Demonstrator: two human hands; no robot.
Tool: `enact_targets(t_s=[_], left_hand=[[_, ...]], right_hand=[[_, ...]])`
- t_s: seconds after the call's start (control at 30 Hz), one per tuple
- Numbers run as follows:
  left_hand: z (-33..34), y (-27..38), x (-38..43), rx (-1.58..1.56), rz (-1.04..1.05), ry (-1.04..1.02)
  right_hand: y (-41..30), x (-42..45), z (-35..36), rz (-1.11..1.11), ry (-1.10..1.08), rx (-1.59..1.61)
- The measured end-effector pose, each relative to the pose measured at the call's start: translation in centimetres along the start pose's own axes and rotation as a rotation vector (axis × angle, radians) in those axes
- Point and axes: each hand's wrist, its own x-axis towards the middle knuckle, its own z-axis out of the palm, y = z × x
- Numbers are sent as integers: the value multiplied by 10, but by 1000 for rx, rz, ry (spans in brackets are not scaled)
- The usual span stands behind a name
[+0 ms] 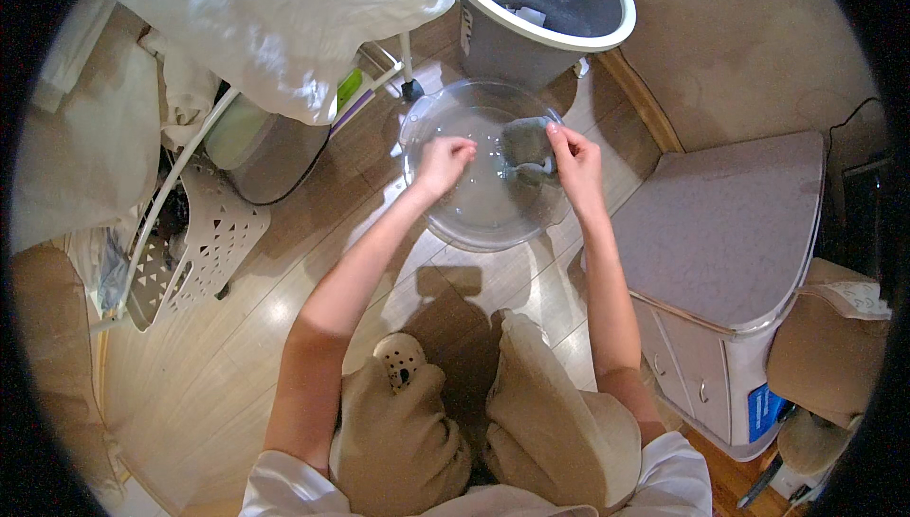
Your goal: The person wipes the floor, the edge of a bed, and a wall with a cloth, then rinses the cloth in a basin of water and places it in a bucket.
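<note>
A round clear plastic basin (478, 236) stands before me and appears to hold water. Over its middle is my left hand (446, 163), its fingers curled together with nothing visible between them. At the basin's right side, the thumb and fingers of my right hand (577, 161) pinch the edge of a grey-green cloth (525, 144). The cloth hangs down inside the basin and looks wet; its lower part is hard to make out through the plastic.
Behind the basin is a grey bin (498, 44) with a white rim. A grey-topped cabinet (718, 225) stands right. To the left are a white laundry basket (206, 254) and white fabric (284, 19) over a metal rack (405, 55). A wheel of the rack is beside the basin.
</note>
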Motion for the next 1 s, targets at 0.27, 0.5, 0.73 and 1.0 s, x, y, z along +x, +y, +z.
enact_targets(t_s=[0.27, 0.5, 0.73, 1.0], left_hand=[[28, -1, -26, 1018, 75, -578], [29, 6, -26, 837, 39, -650], [23, 14, -19, 1339, 346, -566], [-4, 24, -13, 650, 186, -135]], right_hand=[[-23, -2, -6, 13, 74, 15], [-21, -2, -11, -45, 97, -57], [-24, -1, -12, -31, 69, 0], [-19, 5, 0, 136, -251, 318]])
